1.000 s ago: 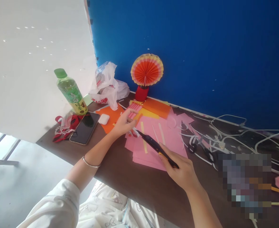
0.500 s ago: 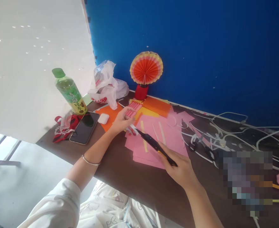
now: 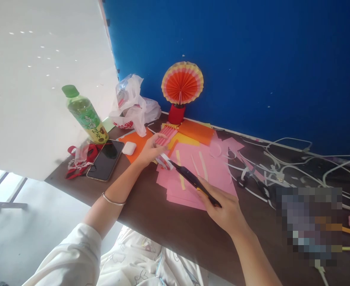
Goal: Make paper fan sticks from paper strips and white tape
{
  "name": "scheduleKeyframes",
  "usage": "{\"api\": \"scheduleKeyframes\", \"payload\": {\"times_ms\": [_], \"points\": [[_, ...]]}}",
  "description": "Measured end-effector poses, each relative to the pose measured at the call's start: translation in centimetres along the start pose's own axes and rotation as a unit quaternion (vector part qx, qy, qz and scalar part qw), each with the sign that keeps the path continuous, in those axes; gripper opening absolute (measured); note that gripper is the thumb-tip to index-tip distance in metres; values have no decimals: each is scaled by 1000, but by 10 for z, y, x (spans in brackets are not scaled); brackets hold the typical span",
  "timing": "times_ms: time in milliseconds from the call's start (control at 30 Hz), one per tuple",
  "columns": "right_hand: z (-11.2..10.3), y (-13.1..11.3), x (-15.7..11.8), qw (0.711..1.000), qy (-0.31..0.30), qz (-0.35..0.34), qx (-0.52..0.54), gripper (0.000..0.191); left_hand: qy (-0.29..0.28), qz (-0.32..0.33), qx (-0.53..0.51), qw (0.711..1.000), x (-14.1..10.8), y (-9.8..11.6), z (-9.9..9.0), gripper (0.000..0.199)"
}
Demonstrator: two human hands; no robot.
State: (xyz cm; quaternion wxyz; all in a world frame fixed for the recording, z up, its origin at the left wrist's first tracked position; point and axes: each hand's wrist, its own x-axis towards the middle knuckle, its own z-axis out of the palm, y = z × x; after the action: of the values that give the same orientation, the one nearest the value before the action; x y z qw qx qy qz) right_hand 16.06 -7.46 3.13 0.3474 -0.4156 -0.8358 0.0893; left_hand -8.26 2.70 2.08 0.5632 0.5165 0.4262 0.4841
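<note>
My left hand (image 3: 151, 151) is closed, fingers curled, on a white tape-like strip (image 3: 167, 161) at the edge of the pink paper sheets (image 3: 193, 196). In my right hand (image 3: 225, 206) is a slim black-and-yellow cutter-like tool (image 3: 189, 176), its narrow dark tip touching or very close to the strip. Narrow pale yellow strips (image 3: 181, 174) lie on the pink sheets under and beside the tool. Just beyond my left fingers is a pleated pink paper piece (image 3: 167, 134). Near it lie orange paper (image 3: 197, 132) and a yellow sheet (image 3: 188, 139).
A round pleated paper fan (image 3: 182, 83) stands on a red base (image 3: 176, 115) by the blue wall. On the left are a green bottle (image 3: 87, 115), a plastic bag (image 3: 130, 103), a phone (image 3: 106, 161) and a white case (image 3: 129, 148). White cables (image 3: 282, 167) tangle at right.
My left hand has shifted slightly to the left and down, and more of the white strip shows between it and the tool's tip. My right hand is almost still.
</note>
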Motion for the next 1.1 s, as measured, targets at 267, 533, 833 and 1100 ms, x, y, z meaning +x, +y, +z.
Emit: {"api": "scheduleKeyframes", "payload": {"times_ms": [267, 533, 833, 1100], "points": [[3, 2, -2, 1000, -1, 10, 0, 39, 23, -8, -25, 999, 3, -4, -2, 28], [6, 3, -4, 1000, 15, 12, 2, 40, 44, -12, -75, 996, 7, -11, -4, 31], [4, 8, -6, 1000, 2, 30, -2, 37, 42, 47, -7, 998, 3, -4, -5, 25], [4, 5, -6, 1000, 9, 25, -2, 38, 31, 81, 105, 991, -9, 13, 5, 27]]}}
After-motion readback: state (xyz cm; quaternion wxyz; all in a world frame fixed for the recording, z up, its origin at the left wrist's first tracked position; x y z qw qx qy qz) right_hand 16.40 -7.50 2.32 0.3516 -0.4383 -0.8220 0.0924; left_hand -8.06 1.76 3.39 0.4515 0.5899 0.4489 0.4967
